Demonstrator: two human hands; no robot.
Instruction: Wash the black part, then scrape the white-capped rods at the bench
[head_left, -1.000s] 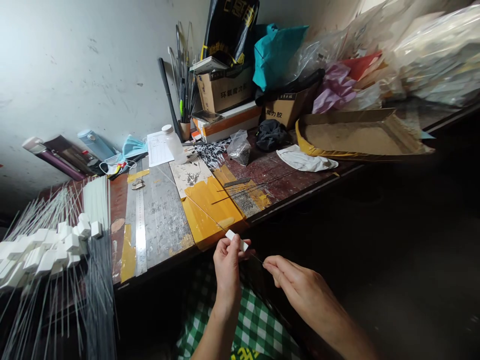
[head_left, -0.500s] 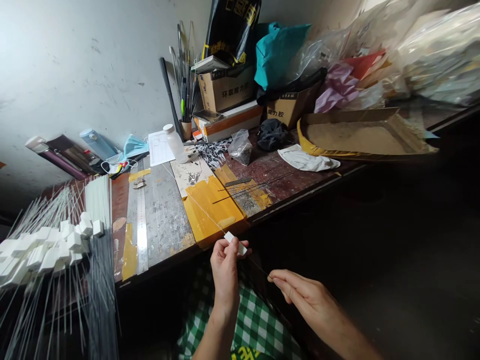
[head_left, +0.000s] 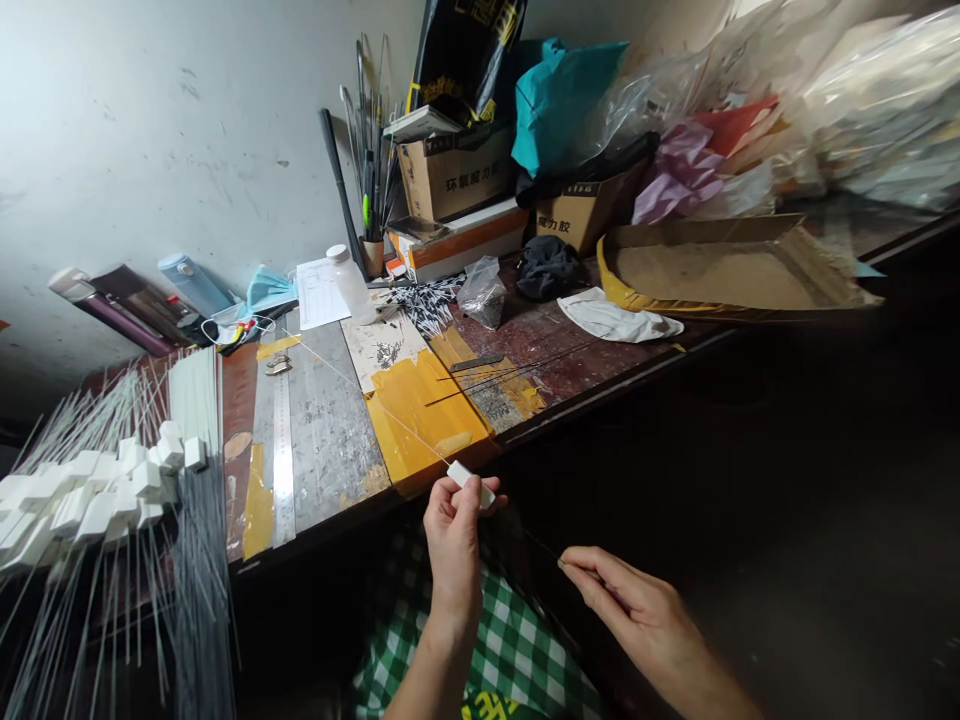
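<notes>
Near the table's front edge, my left hand (head_left: 455,535) is closed round a small white block (head_left: 460,471), thumb on top. A thin pale rod (head_left: 409,430) reaches from the block's far end up over the yellow-taped board. Lower right, my right hand (head_left: 634,600) is pinched, and a thin dark line runs from its fingertips towards the block, looking like the same rod's other end. Whether the rod passes right through the block is hidden by my left fingers. Both hands are over my green checked apron (head_left: 517,630) and the dark space beside it.
At left lie many white blocks (head_left: 97,517) on thin rods and a dark rod bundle (head_left: 202,560). A steel ruler (head_left: 283,465), a yellow-taped board (head_left: 420,400), a plastic bottle (head_left: 351,285), a white mask (head_left: 619,318) and a cardboard tray (head_left: 705,270) are on the table.
My right hand has moved right and slightly down, farther from the block. My left hand stays nearly in place, and the rod's far part has swung a little left.
</notes>
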